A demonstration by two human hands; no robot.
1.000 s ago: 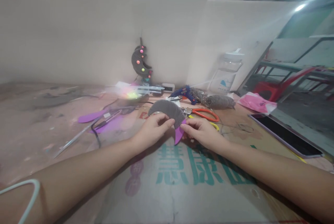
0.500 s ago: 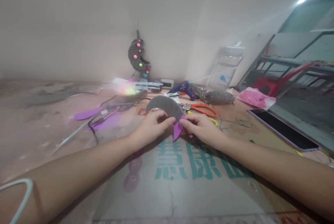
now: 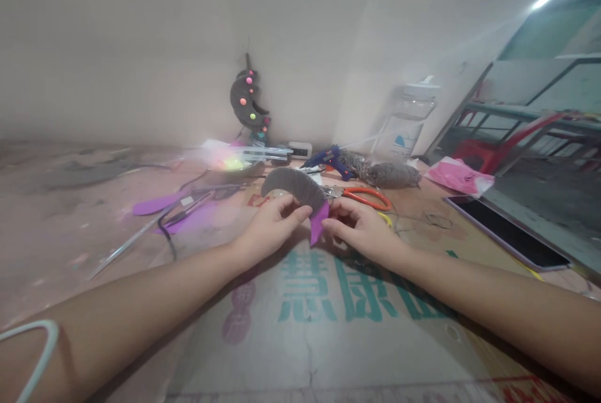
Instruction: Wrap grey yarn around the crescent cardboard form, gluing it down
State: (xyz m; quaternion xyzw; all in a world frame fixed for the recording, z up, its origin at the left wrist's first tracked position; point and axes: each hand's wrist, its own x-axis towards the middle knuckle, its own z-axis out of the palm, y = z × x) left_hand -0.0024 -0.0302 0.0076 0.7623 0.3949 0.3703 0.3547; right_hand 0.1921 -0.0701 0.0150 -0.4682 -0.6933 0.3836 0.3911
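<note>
My left hand (image 3: pixel 271 228) and my right hand (image 3: pixel 360 229) both grip a crescent-shaped piece (image 3: pixel 297 186) just above the table's centre. Most of the crescent is wrapped in grey yarn; its lower tip (image 3: pixel 318 224) is bare purple. The left fingers pinch the wrapped part from below. My right fingers close by the purple tip. Grey yarn (image 3: pixel 385 174) lies in a heap behind the right hand.
Orange-handled scissors (image 3: pixel 364 196), a blue glue gun (image 3: pixel 328 160), glue sticks (image 3: pixel 260 153), a finished dark crescent with coloured dots (image 3: pixel 245 101), a plastic jar (image 3: pixel 407 119), a pink bag (image 3: pixel 457 176) and a tablet (image 3: pixel 507 233) lie about. Printed cardboard (image 3: pixel 323 321) covers the table. Purple cut-outs (image 3: pixel 157 205) lie left.
Both hands and the crescent have shifted slightly up and left in view. The purple tip shows narrower now as the piece turns a little.
</note>
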